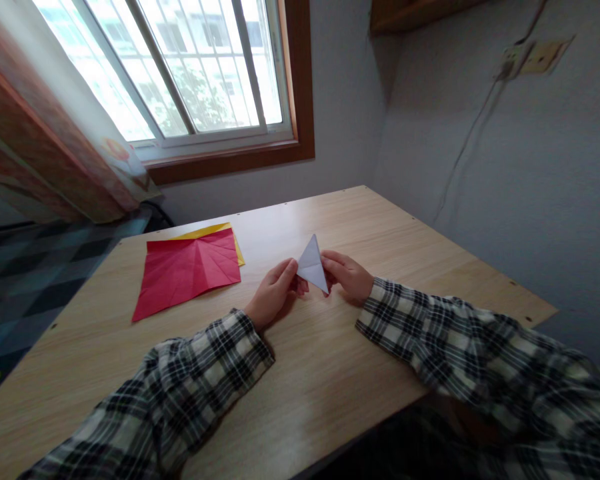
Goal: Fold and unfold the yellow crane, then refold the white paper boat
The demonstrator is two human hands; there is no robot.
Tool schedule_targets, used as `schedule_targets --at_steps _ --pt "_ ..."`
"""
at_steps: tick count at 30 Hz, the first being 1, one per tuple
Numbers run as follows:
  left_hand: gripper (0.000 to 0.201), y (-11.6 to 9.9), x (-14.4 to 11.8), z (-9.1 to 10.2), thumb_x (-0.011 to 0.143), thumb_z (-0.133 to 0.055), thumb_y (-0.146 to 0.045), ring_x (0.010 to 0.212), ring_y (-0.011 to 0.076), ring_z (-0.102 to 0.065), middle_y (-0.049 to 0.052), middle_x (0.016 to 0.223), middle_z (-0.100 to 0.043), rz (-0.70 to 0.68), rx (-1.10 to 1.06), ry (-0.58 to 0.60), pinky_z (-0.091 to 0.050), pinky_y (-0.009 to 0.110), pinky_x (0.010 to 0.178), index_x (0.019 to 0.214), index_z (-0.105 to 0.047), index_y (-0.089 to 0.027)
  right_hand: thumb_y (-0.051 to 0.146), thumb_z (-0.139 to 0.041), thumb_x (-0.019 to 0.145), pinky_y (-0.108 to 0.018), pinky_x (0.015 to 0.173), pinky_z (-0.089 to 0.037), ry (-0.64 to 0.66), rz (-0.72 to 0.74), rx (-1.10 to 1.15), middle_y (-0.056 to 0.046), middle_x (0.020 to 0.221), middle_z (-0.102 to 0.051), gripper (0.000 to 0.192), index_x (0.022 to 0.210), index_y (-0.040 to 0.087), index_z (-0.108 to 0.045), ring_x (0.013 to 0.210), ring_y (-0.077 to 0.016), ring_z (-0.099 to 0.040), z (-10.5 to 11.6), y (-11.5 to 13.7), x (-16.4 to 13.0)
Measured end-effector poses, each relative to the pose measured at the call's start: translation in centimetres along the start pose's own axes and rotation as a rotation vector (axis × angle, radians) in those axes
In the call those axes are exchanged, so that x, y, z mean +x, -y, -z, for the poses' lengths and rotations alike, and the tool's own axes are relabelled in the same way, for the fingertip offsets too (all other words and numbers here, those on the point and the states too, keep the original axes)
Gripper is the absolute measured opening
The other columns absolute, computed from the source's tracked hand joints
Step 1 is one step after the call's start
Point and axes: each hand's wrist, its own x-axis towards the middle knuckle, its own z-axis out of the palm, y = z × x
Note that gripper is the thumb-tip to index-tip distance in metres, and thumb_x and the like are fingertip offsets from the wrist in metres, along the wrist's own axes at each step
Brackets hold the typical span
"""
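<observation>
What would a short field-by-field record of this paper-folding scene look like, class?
surface: wooden table
left hand: pinches the folded white paper at its left edge
right hand: pinches the same paper from the right
paper state: folded to a pointed shape, tip up
also there: creased red sheet lying over a yellow sheet
backdrop: window

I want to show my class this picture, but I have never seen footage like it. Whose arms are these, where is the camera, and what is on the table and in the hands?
There is no machine here: the camera sits on a person's head, looking forward and down, so the checked sleeves are the wearer's own arms. The left hand and right hand together pinch a folded white paper, shaped like a pointed triangle, just above a wooden table. To the left lies a creased red paper sheet, with a yellow sheet peeking out beneath it. A window is behind.
</observation>
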Motion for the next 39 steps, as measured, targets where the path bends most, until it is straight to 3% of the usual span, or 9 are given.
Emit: schedule_targets --at_steps 7,13,22,29,39 --pt "0.043 0.7 0.2 0.2 0.094 -0.047 -0.057 0.059 0.0117 -0.054 -0.001 0.065 -0.059 -0.037 0.073 -0.014 -0.045 0.024 0.06 0.08 -0.056 -0.017 0.034 -0.054 0.088 -0.021 0.048 -0.049 -0.065 0.037 -0.078 0.005 0.06 -0.057 0.019 0.096 0.017 -0.057 0.05 -0.0093 -0.055 0.5 -0.4 0.3" --pt "0.047 1.0 0.4 0.3 0.095 -0.044 -0.058 0.057 0.0119 -0.052 -0.001 0.062 -0.058 -0.046 0.126 -0.01 -0.043 0.025 0.06 0.075 -0.056 -0.017 0.031 -0.061 0.083 -0.02 0.046 -0.048 -0.051 0.059 -0.061 0.005 0.061 -0.059 0.024 0.101 0.016 -0.056 0.05 -0.0088 -0.055 0.3 -0.6 0.3" --pt "0.045 0.3 0.1 -0.2 0.097 -0.041 -0.052 0.057 0.0123 -0.054 0.0 0.059 -0.059 -0.012 0.088 -0.017 -0.045 0.026 0.064 0.069 -0.052 -0.018 0.043 -0.063 0.086 -0.022 0.052 -0.051 -0.105 0.111 -0.133 0.001 0.067 -0.061 0.027 0.087 0.016 -0.064 0.055 -0.0094 -0.057 0.1 -0.1 -0.4" --pt "0.036 0.2 0.2 -0.3 0.092 -0.048 -0.049 0.058 0.0133 -0.054 -0.001 0.061 -0.057 0.022 0.023 -0.026 -0.045 0.026 0.062 0.074 -0.054 -0.018 0.034 -0.056 0.091 -0.023 0.055 -0.052 -0.082 0.144 -0.192 -0.002 0.078 -0.068 0.028 0.108 0.017 -0.07 0.061 -0.0101 -0.058 0.1 -0.1 -0.5" --pt "0.031 -0.8 0.2 -0.3 0.087 -0.052 -0.043 0.062 0.0134 -0.047 -0.002 0.063 -0.05 -0.014 0.116 -0.064 -0.042 0.025 0.06 0.068 -0.052 -0.018 0.02 -0.053 0.089 -0.021 0.053 -0.048 -0.09 0.226 -0.219 -0.001 0.079 -0.065 0.026 0.104 0.02 -0.074 0.061 -0.0082 -0.055 0.3 -0.4 -0.5"
